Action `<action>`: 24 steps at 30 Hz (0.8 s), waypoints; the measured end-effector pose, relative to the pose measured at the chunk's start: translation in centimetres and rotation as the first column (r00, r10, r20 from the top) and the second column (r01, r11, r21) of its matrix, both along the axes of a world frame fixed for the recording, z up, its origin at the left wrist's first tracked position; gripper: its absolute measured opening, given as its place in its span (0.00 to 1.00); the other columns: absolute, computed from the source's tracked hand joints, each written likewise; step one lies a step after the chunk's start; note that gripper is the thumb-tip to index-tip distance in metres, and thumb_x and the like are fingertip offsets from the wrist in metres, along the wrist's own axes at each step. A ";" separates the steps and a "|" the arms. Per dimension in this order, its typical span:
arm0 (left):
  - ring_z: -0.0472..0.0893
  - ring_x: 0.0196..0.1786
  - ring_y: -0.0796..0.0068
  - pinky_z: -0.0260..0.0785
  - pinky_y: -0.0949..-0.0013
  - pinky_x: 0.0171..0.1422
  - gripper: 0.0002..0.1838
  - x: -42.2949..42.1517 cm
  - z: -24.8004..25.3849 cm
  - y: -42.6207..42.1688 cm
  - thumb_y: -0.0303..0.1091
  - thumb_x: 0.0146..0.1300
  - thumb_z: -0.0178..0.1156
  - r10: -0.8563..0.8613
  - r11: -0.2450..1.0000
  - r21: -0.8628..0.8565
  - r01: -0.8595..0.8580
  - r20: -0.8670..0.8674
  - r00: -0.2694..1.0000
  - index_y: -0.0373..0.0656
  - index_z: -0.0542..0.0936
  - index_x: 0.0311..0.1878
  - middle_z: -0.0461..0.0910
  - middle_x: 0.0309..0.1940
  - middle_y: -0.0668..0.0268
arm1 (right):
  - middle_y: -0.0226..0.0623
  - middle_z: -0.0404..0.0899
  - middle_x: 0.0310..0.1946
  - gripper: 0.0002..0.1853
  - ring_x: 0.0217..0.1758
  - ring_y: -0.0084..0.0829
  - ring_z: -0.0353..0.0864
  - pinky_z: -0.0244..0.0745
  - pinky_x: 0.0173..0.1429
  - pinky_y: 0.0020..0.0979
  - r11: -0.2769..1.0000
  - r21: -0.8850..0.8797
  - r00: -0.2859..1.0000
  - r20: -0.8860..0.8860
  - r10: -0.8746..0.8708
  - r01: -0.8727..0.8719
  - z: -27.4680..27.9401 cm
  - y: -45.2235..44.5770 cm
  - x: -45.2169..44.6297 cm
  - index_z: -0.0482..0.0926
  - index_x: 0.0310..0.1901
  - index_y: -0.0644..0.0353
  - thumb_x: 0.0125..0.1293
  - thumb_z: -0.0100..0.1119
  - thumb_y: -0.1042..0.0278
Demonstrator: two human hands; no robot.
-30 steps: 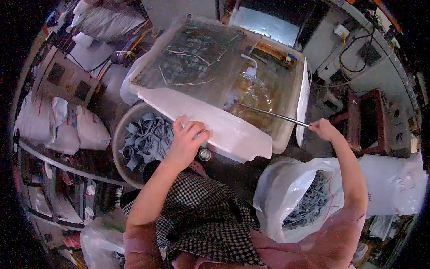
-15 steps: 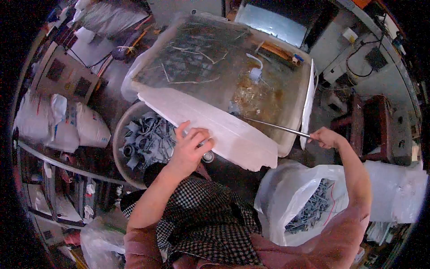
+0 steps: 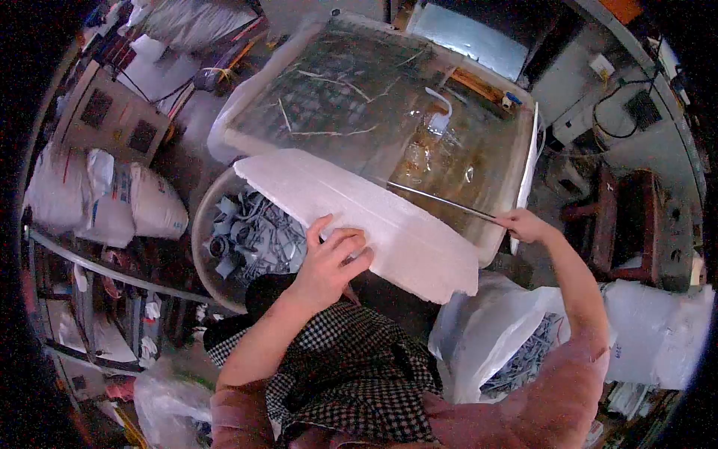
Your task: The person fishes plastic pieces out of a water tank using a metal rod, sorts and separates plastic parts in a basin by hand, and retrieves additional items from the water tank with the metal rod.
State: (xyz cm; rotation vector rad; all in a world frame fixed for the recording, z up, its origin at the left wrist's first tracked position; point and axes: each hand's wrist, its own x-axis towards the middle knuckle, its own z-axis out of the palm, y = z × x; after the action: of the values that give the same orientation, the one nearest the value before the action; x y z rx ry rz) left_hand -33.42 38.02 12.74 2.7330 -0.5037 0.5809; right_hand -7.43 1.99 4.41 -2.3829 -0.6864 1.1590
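Observation:
My right hand (image 3: 523,225) is closed round the end of a long thin metal rod (image 3: 449,203). The rod slants over the large water-filled tub (image 3: 490,243), and its far tip disappears behind the white foam board (image 3: 351,196). That board lies across the tub's near side. My left hand (image 3: 333,263) rests on the board's near edge, fingers bent and apart; anything under the palm is hidden. A pale grey part with a curved stem (image 3: 440,118) is in the tub, over its brownish section.
A round bin (image 3: 200,258) of grey plastic pieces stands at the left. An open white bag (image 3: 467,329) of thin grey pieces is at the right. Full sacks (image 3: 112,198) lie far left, and a brown stand (image 3: 628,224) is far right. Pale sticks (image 3: 333,133) lie in the tub.
The view has shifted slightly. My right hand has moved left with the rod, whose tip now goes behind the board. My left hand has slid a little right along the board's edge.

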 end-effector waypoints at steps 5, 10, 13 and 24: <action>0.72 0.48 0.70 0.46 0.48 0.62 0.12 -0.1 0.3 0.3 0.33 0.44 0.52 -0.008 1.000 -0.022 0.008 -0.013 1.000 0.45 0.75 0.36 0.71 0.40 0.66 | 0.27 0.65 0.14 0.15 0.14 0.17 0.59 0.55 0.17 0.24 0.981 -0.061 0.982 -0.023 -0.186 0.185 6.4 -7.1 0.3 0.79 0.41 0.60 0.61 0.54 0.57; 0.72 0.48 0.71 0.45 0.48 0.63 0.12 -0.4 -0.5 0.1 0.32 0.45 0.52 -0.009 0.999 -0.031 0.009 0.004 1.000 0.45 0.75 0.36 0.72 0.39 0.67 | 0.27 0.65 0.14 0.14 0.16 0.17 0.59 0.56 0.18 0.24 0.955 -0.039 0.955 -0.004 -0.296 0.295 5.8 -8.0 -1.3 0.79 0.42 0.61 0.61 0.54 0.60; 0.72 0.48 0.71 0.45 0.49 0.63 0.11 -0.1 -0.4 0.1 0.31 0.45 0.52 -0.008 0.999 -0.039 0.008 0.013 1.000 0.46 0.75 0.36 0.72 0.39 0.67 | 0.27 0.65 0.14 0.15 0.17 0.17 0.61 0.57 0.20 0.23 0.983 -0.032 0.979 0.097 -0.178 0.182 5.8 -3.2 -2.3 0.78 0.44 0.61 0.61 0.54 0.61; 0.72 0.49 0.73 0.47 0.50 0.62 0.09 -0.8 -0.6 0.9 0.30 0.44 0.54 -0.003 0.998 -0.062 0.000 -0.043 0.999 0.47 0.75 0.33 0.72 0.40 0.69 | 0.37 0.74 0.26 0.16 0.30 0.27 0.72 0.67 0.35 0.29 0.996 -0.002 0.989 0.118 -0.086 0.086 -2.9 7.4 1.4 0.78 0.44 0.58 0.60 0.54 0.57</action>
State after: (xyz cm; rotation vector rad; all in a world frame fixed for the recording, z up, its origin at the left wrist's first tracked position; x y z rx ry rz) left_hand -34.26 38.88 12.10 2.6802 -0.4696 0.5273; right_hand -6.05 9.35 1.52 -2.4767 -0.6110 0.9931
